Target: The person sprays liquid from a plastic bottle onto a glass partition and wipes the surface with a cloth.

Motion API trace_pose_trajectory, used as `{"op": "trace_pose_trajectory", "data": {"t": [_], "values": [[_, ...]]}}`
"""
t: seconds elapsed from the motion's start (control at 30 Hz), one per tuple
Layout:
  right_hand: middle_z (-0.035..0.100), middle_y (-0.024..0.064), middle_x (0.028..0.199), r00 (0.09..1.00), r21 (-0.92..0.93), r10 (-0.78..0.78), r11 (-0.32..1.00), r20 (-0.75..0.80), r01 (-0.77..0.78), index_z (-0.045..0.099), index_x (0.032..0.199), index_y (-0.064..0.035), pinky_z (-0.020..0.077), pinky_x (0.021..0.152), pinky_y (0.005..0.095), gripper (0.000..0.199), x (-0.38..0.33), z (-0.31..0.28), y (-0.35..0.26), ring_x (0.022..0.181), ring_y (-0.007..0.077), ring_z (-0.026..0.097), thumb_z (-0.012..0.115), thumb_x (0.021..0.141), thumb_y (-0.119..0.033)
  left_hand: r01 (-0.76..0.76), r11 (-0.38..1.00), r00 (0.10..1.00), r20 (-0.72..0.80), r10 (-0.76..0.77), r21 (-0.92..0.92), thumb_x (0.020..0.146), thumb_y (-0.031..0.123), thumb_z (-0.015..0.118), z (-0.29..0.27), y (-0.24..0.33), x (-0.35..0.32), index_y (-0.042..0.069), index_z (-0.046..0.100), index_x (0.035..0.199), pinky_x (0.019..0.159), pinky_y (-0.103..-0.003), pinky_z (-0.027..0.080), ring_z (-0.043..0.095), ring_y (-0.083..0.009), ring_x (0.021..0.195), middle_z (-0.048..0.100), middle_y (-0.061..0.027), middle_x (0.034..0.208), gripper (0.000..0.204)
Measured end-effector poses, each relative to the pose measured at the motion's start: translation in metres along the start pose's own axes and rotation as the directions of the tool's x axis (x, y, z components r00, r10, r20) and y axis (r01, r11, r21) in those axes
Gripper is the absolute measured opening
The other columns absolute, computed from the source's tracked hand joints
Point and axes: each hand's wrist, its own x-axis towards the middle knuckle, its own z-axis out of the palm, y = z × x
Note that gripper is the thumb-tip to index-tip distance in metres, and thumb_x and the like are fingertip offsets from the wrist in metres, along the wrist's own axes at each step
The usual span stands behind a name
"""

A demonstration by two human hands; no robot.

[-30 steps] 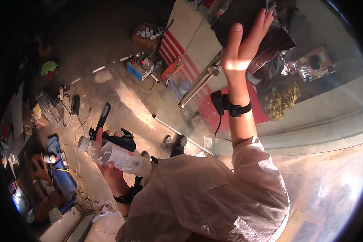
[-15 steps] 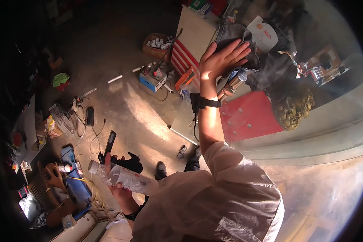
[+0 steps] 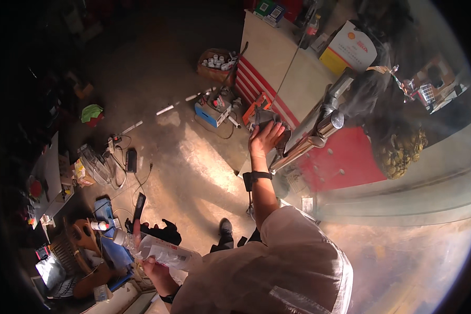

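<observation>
My left hand [image 3: 156, 272] is wrapped round a clear plastic bottle [image 3: 165, 251] with a pale label, its capped end pointing left. Just beyond the bottle shows a black, glove-like thing [image 3: 165, 233]; whether my hand touches it I cannot tell. A slim dark bar [image 3: 139, 206] stands up near it. My right hand [image 3: 267, 138], a black strap on its wrist, lies with fingers stretched out over a dark grey cloth [image 3: 282, 142]. The cloth seems to rest on a glass pane. Right beside it runs a shiny metal door handle [image 3: 315, 133].
Through the glass I see a white counter [image 3: 277, 57], a red mat [image 3: 345, 162] and a carton [image 3: 350, 47]. Cables, a fan [image 3: 93, 163], a blue box [image 3: 210, 112] and a basket of bottles [image 3: 214, 63] lie on the floor. A laptop [image 3: 52, 269] sits lower left.
My right hand and the cloth have moved down and closer to me, left of the metal handle, which now shows more. The bottle stays in my left hand. The whole view has shifted slightly.
</observation>
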Motion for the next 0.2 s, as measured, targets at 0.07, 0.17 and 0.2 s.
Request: {"op": "trace_pose_trajectory", "data": {"t": [0.07, 0.17, 0.2], "values": [[0.04, 0.0237, 0.148, 0.998, 0.025, -0.049, 0.999, 0.049, 0.048, 0.054, 0.132, 0.0, 0.0255, 0.111, 0.0613, 0.057, -0.005, -0.007, 0.009, 0.138, 0.0438, 0.034, 0.064, 0.089, -0.036, 0.1, 0.99, 0.982, -0.169, -0.082, 0.101, 0.074, 0.037, 0.074, -0.008, 0.003, -0.007, 0.003, 0.02, 0.157, 0.113, -0.047, 0.034, 0.044, -0.0316, 0.135, 0.04, -0.0155, 0.15, 0.104], [0.038, 0.0243, 0.149, 0.997, 0.065, -0.05, 0.997, 0.055, 0.046, 0.051, 0.135, 0.001, 0.0249, 0.111, 0.0623, 0.06, 0.015, -0.021, -0.006, 0.138, 0.0453, 0.033, 0.063, 0.089, -0.036, -0.002, 0.998, 0.998, -0.068, 0.007, 0.07, 0.074, 0.041, 0.074, -0.002, 0.002, 0.004, 0.003, 0.02, 0.157, 0.116, -0.046, 0.029, 0.042, -0.0303, 0.137, 0.041, -0.0145, 0.15, 0.105], [0.035, 0.0257, 0.151, 1.0, 0.084, -0.021, 0.996, -0.006, 0.022, 0.048, 0.137, 0.0025, 0.0229, 0.112, 0.063, 0.062, 0.041, -0.027, -0.015, 0.139, 0.0473, 0.031, 0.063, 0.089, -0.036, -0.001, 0.998, 0.998, -0.068, 0.005, 0.066, 0.074, 0.041, 0.074, -0.001, -0.001, 0.006, 0.003, 0.02, 0.157, 0.116, -0.046, 0.029, 0.042, -0.0303, 0.137, 0.041, -0.0145, 0.15, 0.105]]}}
